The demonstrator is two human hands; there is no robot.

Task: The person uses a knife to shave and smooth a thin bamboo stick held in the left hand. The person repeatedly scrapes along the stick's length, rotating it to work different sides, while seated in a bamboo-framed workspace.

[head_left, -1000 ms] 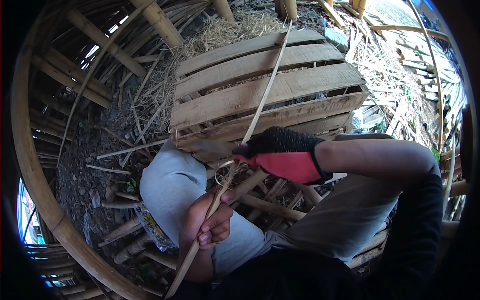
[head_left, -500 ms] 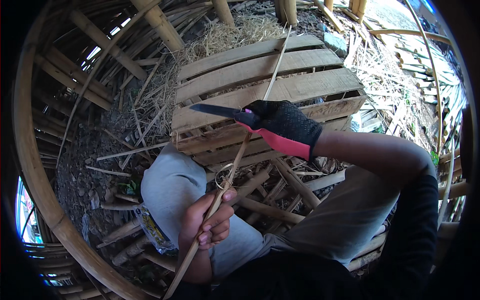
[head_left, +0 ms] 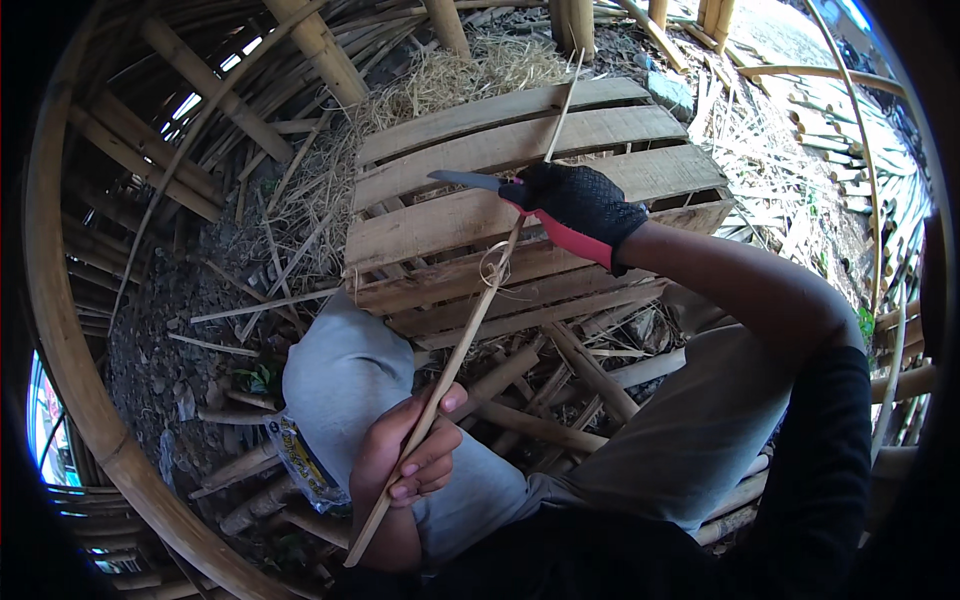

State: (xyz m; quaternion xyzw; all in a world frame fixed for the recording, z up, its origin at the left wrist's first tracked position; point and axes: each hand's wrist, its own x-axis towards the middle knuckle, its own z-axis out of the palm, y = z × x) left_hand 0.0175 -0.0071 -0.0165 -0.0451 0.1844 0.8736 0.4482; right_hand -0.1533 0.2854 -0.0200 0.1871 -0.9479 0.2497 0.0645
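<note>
A long, thin bamboo strip [head_left: 460, 350] runs slantwise from below my left hand, up past my right hand and over the slatted wooden crate [head_left: 440, 215]. My bare left hand [head_left: 415, 450] is closed round its lower part, above my left thigh. Curled shavings [head_left: 497, 265] cling to the strip midway between my hands. My right hand [head_left: 580, 205], in a black and pink glove, grips a knife [head_left: 465, 180] whose dark blade points left. The strip passes under the gloved fingers; their exact contact with it is hidden. The knife's handle is mostly covered by the glove.
Straw-like shavings [head_left: 480, 75] heap behind the crate. Bamboo poles [head_left: 540, 425] and offcuts lie between my legs. A curved bamboo pole [head_left: 80, 370] bends along the left side. A clear plastic packet [head_left: 305, 465] is beside my left leg. Stacked bamboo [head_left: 850, 180] stands at the right.
My right hand and the knife have moved away from me, up along the strip. The strip and its shavings have shifted farther out over the crate. My left hand stays closed in nearly the same place.
</note>
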